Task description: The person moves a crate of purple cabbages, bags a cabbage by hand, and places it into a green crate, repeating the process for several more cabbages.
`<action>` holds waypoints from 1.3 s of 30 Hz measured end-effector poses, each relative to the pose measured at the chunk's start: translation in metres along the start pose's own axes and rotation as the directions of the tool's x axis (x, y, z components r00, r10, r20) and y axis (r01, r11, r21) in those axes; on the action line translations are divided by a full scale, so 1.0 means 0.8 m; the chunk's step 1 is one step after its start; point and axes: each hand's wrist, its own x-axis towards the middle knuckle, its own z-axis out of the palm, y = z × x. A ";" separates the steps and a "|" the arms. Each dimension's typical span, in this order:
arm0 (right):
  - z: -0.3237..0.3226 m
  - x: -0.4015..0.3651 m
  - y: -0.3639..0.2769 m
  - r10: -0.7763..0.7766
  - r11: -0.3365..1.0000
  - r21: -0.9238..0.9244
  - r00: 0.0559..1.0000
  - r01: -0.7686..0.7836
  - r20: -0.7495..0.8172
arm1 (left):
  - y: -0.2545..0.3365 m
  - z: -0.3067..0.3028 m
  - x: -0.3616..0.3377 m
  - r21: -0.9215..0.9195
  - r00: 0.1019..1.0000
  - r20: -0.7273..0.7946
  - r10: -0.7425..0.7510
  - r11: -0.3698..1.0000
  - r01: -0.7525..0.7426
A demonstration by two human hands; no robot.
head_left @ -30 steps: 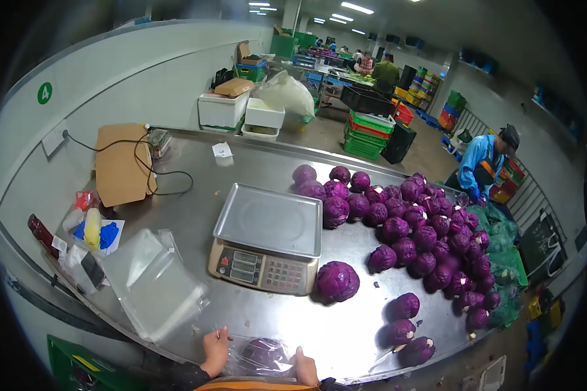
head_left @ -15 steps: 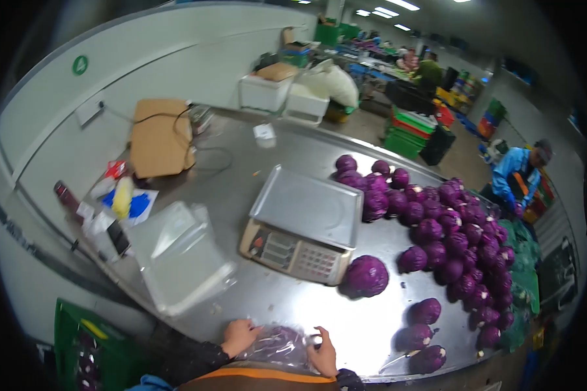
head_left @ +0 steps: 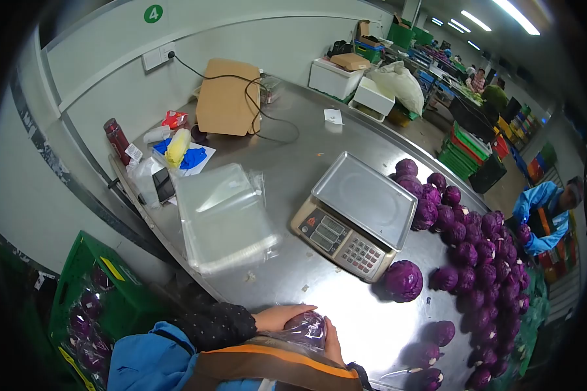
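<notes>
A purple cabbage in a clear plastic bag [head_left: 308, 329] lies at the table's near edge, close against the body. My left hand [head_left: 283, 316] rests over its upper left side with the fingers stretched across. At its right side is my right hand [head_left: 333, 342], held upright with the fingers pressed together. Both hands hold the bagged cabbage between them. A single unwrapped cabbage [head_left: 403, 281] sits beside the digital scale [head_left: 371, 202], whose tray bears nothing. To the left is a stack of clear plastic bags [head_left: 225, 218].
Many cabbages [head_left: 485, 251] are piled at the right, with several smaller ones [head_left: 442, 333] nearer. A knife [head_left: 397, 373] lies by them. A green crate [head_left: 120, 303] at lower left holds bagged cabbages. Cardboard [head_left: 228, 98] and a flask [head_left: 117, 139] stand behind. A co-worker [head_left: 541, 212] is at far right.
The view has turned left and shows more of the crate. My hands have closed in around the bagged cabbage, which looks rounder and more tightly wrapped.
</notes>
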 end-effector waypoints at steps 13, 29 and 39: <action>-0.005 0.081 0.022 -0.041 0.954 0.298 0.999 0.041 -0.004 | 0.060 -0.045 0.009 -0.909 0.850 -0.398 -0.344 0.275 -0.315; 0.372 0.029 -0.364 -0.507 0.665 0.118 0.330 0.738 0.796 | 0.133 -0.130 -0.477 -0.343 0.012 -0.921 -0.389 0.797 -0.498; 0.518 0.016 -0.336 -0.542 0.626 0.381 0.029 0.680 0.840 | 0.147 -0.007 -0.762 -0.976 -0.174 -0.165 -0.971 0.136 0.171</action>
